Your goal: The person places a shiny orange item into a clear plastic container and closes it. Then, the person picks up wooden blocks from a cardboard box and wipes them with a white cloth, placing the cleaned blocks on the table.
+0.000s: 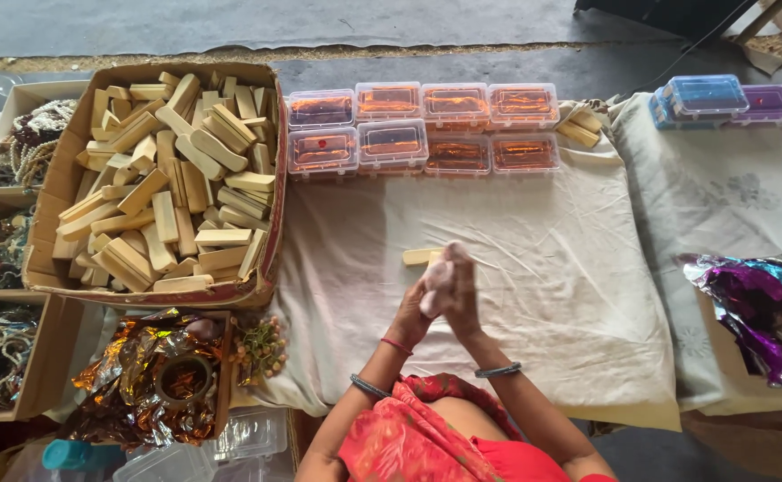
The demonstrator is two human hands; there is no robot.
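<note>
— From the head camera, what do you see at the cloth?

— A person in red sits at a cream cloth [533, 268], both palms pressed together above it. The left hand [419, 299] and right hand [459, 290] are closed against each other around something small and pale; what it is, I cannot tell, since the motion blurs it. Just beyond the fingertips a wooden block [417, 256] lies flat on the cloth, partly hidden by the hands.

— And around them?

— To the left, a cardboard box [61, 201] heaped with more wooden blocks [172, 192]. Across the far edge, two rows of clear plastic cases [422, 127] holding something orange. Foil wrappers [136, 375] lie crumpled near the left elbow, purple foil [757, 303] to the right, and boxes of beads [25, 134] at the far left.

— How would that block handle?

— My guess: light, stiff, dry, smooth-sided and not fragile. It looks easiest pinched across its long narrow sides near the middle, where thumb and fingers would close without it tipping.
</note>
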